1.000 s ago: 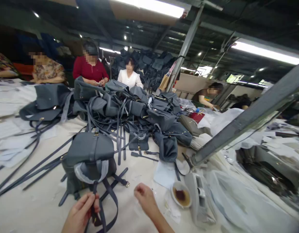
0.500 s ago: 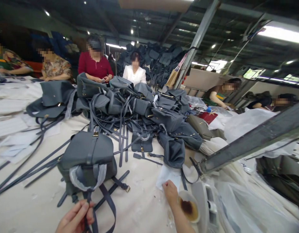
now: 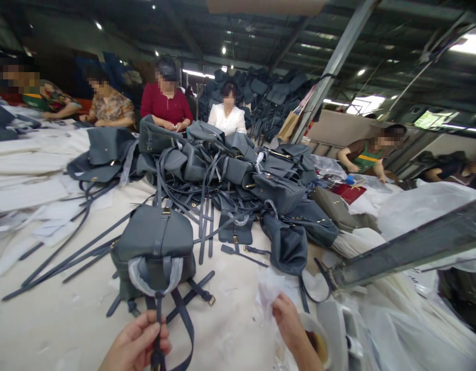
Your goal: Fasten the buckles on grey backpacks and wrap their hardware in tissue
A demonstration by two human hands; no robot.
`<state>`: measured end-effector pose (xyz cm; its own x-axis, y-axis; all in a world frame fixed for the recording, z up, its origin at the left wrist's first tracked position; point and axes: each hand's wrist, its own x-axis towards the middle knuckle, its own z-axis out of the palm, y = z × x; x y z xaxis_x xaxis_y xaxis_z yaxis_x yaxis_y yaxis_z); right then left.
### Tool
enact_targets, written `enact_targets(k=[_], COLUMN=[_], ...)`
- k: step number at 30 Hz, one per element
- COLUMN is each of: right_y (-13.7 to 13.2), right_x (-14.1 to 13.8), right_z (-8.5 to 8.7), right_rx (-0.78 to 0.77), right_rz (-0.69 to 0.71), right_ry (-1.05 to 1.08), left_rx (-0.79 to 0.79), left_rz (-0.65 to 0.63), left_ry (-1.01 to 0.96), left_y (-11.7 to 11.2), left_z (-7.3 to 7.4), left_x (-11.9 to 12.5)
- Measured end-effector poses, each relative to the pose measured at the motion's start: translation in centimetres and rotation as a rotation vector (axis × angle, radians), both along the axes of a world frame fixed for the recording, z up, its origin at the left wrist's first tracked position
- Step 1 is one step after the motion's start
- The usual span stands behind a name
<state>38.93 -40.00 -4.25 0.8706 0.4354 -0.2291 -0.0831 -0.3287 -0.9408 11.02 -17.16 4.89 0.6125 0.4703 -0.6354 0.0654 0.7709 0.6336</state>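
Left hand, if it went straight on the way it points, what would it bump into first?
Probably the gray backpack, at its pale lining. The left hand pinches a dark strap just below that bag, though how close they are is hard to judge from this view.

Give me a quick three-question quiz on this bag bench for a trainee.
1. Multiple choice: what does the left hand hold? A) a strap of the grey backpack B) a pair of scissors C) a sewing needle
2. True or false: the right hand is touching the grey backpack.
3. Short answer: what lies heaped on the bench behind the grey backpack?

Key:
1. A
2. False: it holds a white tissue.
3. A heap of grey bags with tangled straps.
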Motion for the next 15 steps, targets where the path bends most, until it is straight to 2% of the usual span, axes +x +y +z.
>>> enact_targets(k=[1, 3, 5, 7, 10, 12, 15], right_y=[0.7, 2.6, 4.8, 6.9, 9.1, 9.7, 9.8], right_x=[-1.7, -5.5, -9.3, -12.6, -15.8, -16.8, -16.9], right_z=[1.1, 3.1, 4.8, 5.9, 6.3, 6.2, 6.1], right_rx=[0.109, 0.392, 0.537, 0.568, 0.570, 0.538, 0.472], right_rz=[0.038, 0.093, 0.160, 0.282, 0.474, 0.542, 0.618], right_ry=[0.115, 0.484, 0.753, 0.854, 0.900, 0.892, 0.859], left_rx=[-0.018, -0.068, -0.103, -0.066, 0.067, 0.114, 0.148], left_rz=[-0.026, -0.020, 0.032, 0.046, -0.006, 0.002, 0.040], left_ry=[-0.011, -0.019, -0.048, -0.090, -0.048, -0.005, 0.010], left_y=[-0.2, -0.6, -0.8, -0.7, -0.5, -0.4, -0.3], left_z=[0.2, 0.5, 0.7, 0.6, 0.4, 0.3, 0.2], left_x=[0.0, 0.0, 0.1, 0.0, -0.4, -0.7, -0.9])
